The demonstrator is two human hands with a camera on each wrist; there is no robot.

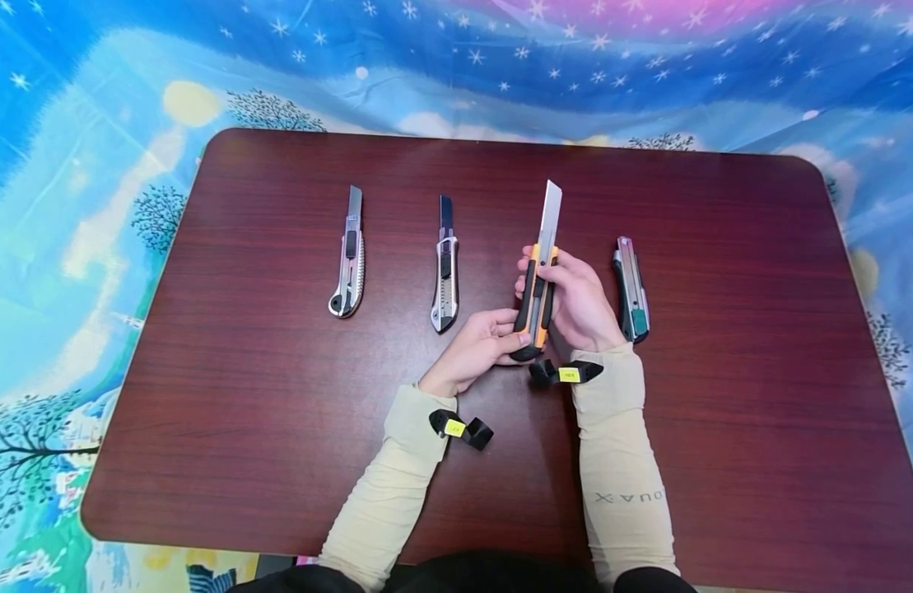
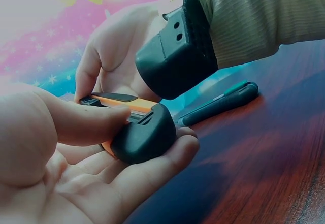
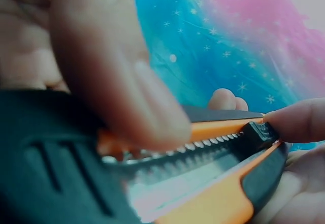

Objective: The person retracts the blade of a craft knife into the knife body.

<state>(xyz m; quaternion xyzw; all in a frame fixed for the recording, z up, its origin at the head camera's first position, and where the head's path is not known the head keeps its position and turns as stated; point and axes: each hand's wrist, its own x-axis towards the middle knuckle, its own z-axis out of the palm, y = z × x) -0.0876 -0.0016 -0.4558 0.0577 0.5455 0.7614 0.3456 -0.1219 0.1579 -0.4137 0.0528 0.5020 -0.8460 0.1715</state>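
Observation:
Both hands hold an orange and black utility knife (image 1: 533, 309) above the table, its wide blade (image 1: 550, 210) extended and pointing away from me. My left hand (image 1: 474, 350) pinches the lower end, thumb on top beside the black end cap (image 2: 144, 137) and fingers beneath. Farther up the handle, my right hand (image 1: 580, 301) grips it from the right. In the right wrist view, the right thumb (image 3: 299, 120) is at the black slider (image 3: 256, 135) on the toothed track; the left thumb looms large and blurred in front.
On the dark red wooden table (image 1: 278, 412) lie a silver utility knife (image 1: 350, 276) at left and a silver-and-black one (image 1: 445, 288) with a dark blade. A green and black utility knife (image 1: 632, 288) lies just right of my right hand. A printed blue cloth (image 1: 441, 74) surrounds the table.

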